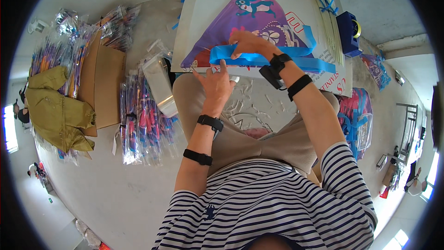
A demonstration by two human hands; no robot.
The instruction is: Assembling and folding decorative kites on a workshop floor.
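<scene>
A purple triangular printed sheet (222,23), which looks like a kite, lies on a white board with cartoon figures facing up. Across its near edge runs a blue ribbon (296,52), folded into a loop at its left end. My left hand (216,88) has its fingers spread, with one fingertip touching the ribbon near that loop. Curled over the ribbon just to the right, my right hand (254,45) grips it with the thumb low against the strip. The ribbon's other end lies toward the right, and part of it is hidden beneath my right hand.
The white board (196,9) bears more ribbons and pale thin sticks (329,32). At its right edge stands a blue tape dispenser (349,34). To the left are bagged kites (143,115), a cardboard box (105,78) and an olive jacket (55,111). A packed bundle (356,120) lies right.
</scene>
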